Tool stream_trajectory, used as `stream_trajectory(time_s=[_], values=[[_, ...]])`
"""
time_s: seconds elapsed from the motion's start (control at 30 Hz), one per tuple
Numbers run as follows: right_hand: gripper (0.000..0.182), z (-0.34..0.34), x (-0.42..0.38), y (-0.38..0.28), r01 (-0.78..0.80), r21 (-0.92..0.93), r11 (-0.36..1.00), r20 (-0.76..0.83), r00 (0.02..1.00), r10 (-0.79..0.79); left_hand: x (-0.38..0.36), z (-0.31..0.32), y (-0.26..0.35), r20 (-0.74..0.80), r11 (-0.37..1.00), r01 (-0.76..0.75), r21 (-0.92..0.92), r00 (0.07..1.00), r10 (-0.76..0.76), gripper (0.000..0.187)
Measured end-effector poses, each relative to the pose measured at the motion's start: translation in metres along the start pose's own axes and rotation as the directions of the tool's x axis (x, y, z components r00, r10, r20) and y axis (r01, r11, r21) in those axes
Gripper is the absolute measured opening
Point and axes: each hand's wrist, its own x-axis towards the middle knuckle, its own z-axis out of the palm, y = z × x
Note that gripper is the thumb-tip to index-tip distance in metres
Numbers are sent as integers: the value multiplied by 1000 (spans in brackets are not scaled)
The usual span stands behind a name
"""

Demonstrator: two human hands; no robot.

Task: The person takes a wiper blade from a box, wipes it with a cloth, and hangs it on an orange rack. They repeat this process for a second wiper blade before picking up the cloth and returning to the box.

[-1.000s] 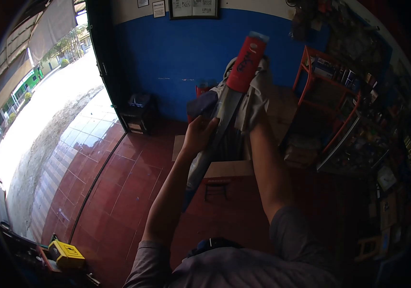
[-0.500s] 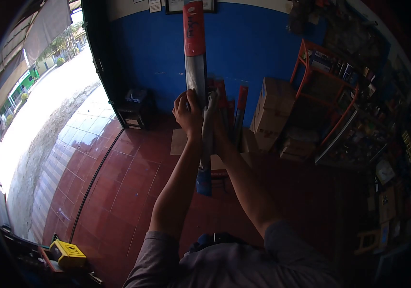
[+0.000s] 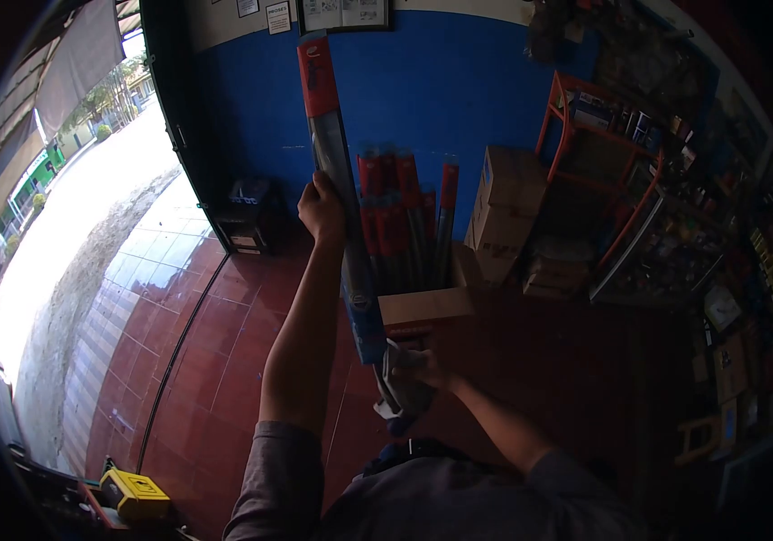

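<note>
A long narrow package (image 3: 333, 153) with a red top, a see-through grey middle and a blue lower end stands nearly upright before me, tilted slightly left. My left hand (image 3: 322, 209) is wrapped round its middle. Low down, by the blue end, my right hand (image 3: 423, 368) grips a grey cloth (image 3: 402, 383), which hangs below the fingers. The cloth is at the package's bottom tip. Behind the package, a cardboard box (image 3: 427, 308) holds several similar red-topped packages (image 3: 390, 225) standing on end.
Stacked cartons (image 3: 506, 203) stand against the blue wall (image 3: 459, 81), beside an orange shelf rack (image 3: 556, 135) full of goods. A yellow case (image 3: 138, 494) sits at the lower left. To the left, the doorway opens onto a bright street. Red tiles (image 3: 224, 379) cover the floor.
My right hand has slid with the cloth from the package's middle down to its lower end. The package's top has shifted left and lower in view, uncovering the box behind.
</note>
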Motion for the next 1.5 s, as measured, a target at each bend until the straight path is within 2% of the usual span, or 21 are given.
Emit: stream_trajectory(time_s=[0.03, 0.1, 0.13, 0.17, 0.27, 0.33, 0.37, 0.43, 0.57, 0.67, 0.77, 0.87, 0.93, 0.97, 1.07, 1.13, 1.17, 1.23, 1.33, 1.47, 1.5], values=[[65, -13, -1, 11, -77, 25, 997, -40, 996, 78, -3, -2, -7, 0, 1000, 0, 0, 1000, 0, 52], [79, -39, 16, 4, -138, 69, 988, -329, 932, 153, -17, -8, -23, 28, 1000, 8, -11, 1000, -7, 51], [94, -42, 15, -41, -64, 103, 993, -414, 905, 101, -25, -7, -34, 31, 1000, 8, -12, 999, -8, 51], [96, -53, 17, -82, -297, 68, 952, -435, 850, 297, -36, -6, -48, 60, 1000, 9, 16, 998, -10, 50], [88, -76, 74, -77, -221, 63, 973, -556, 802, 218, -78, 1, -81, 173, 999, 50, 20, 984, -53, 47], [70, -76, 87, -93, 55, -43, 998, -622, 780, -70, -108, 14, -97, 248, 994, 109, 4, 963, -107, 46], [70, -79, 88, -98, 54, -42, 998, -632, 772, -68, -122, 26, -109, 260, 994, 107, 0, 960, -104, 46], [65, -87, 82, -106, 45, -170, 984, -515, 847, -127, -145, 50, -125, 345, 985, 136, -107, 934, -91, 44], [67, -116, 44, -109, 121, -83, 989, -640, 755, -146, -169, 91, -125, 509, 948, 255, -192, 851, -126, 44], [59, -157, 23, -92, 202, 19, 979, -661, 737, -139, -192, 132, -122, 639, 957, 215, -196, 768, -42, 45], [65, -186, -22, -119, 110, 93, 990, -697, 717, -14, -220, 173, -102, 727, 985, 148, -91, 686, -36, 47], [60, -247, -41, -85, 69, 74, 995, -806, 592, 19, -254, 220, -83, 770, 989, 93, -114, 637, 29, 48], [46, -288, -58, -67, 233, 142, 962, -778, 628, -37, -277, 256, -71, 820, 995, 77, -57, 572, 2, 47], [46, -311, -69, -57, 237, 140, 962, -788, 614, -37, -290, 275, -64, 828, 995, 75, -63, 560, 10, 47], [46, -398, -114, -37, 236, 235, 943, -777, 629, 36, -344, 367, -44, 837, 995, -41, -90, 538, 98, 46], [45, -432, -137, -36, 268, 180, 946, -854, 519, 16, -371, 405, -26, 833, 994, -39, -97, 543, 103, 44], [45, -454, -144, -26, 266, 173, 948, -858, 514, 12, -384, 422, -16, 834, 994, -34, -106, 541, 107, 44], [43, -509, -147, -8, 332, 81, 940, -901, 427, -73, -401, 464, 4, 825, 994, -98, -56, 556, 101, 43], [44, -565, -168, -14, 379, 134, 916, -875, 478, -70, -423, 520, 28, 795, 994, -96, -42, 599, 92, 43], [41, -645, -166, -5, 382, 119, 916, -893, 445, -69, -436, 600, 37, 805, 996, -89, -18, 590, 67, 42], [40, -668, -161, 0, 369, 176, 913, -870, 493, -32, -438, 620, 36, 782, 993, -110, -32, 616, 94, 42]])
